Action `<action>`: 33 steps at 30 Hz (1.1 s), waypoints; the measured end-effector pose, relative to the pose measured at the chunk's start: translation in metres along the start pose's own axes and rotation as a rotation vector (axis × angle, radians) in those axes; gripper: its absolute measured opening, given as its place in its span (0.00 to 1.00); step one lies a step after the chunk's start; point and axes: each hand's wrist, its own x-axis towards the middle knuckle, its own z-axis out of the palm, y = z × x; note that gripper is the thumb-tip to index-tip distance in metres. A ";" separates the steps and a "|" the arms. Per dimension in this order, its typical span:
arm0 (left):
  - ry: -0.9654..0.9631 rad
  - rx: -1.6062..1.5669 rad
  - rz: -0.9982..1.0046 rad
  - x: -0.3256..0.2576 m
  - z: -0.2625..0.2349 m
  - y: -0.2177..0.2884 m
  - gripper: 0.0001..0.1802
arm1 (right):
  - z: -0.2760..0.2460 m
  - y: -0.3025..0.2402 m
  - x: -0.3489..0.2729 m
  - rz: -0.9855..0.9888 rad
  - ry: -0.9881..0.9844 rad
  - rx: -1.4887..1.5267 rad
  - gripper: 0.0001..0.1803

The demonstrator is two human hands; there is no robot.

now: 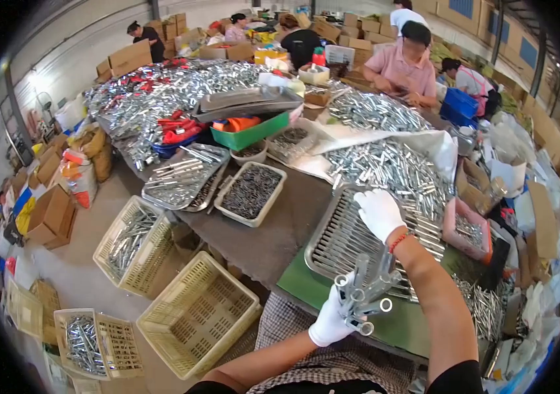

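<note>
My left hand [331, 320], in a white glove, is closed round a bunch of shiny metal tubes [368, 289] near the table's front edge. Their open round ends point toward me. Beyond it, my gloved right hand [380, 214] is over a metal tray [313, 257], its fingers bent and pressed together; whatever they may hold is hidden. Slim metal rods [342, 240] lie side by side in that tray, with more rods [424, 230] in a row to its right. Just past my right hand spreads a heap of metal tubes [385, 167] on white sheeting.
A tub of small dark parts [251, 190] and a tray of bolts [185, 174] stand left on the table. Cream crates [199, 315] sit on the floor at left. A pink bin [467, 230] is at right. A person in pink [408, 69] works across the table.
</note>
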 end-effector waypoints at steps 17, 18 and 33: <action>0.018 -0.072 -0.132 0.006 -0.010 0.006 0.49 | -0.158 -0.018 -0.051 0.319 0.450 1.449 0.25; -0.001 -0.163 -0.169 0.011 -0.006 0.001 0.48 | -0.179 -0.025 -0.063 0.325 0.472 1.471 0.26; -0.135 0.150 0.006 0.006 0.001 0.009 0.45 | -0.181 -0.077 -0.105 -0.025 0.163 0.889 0.34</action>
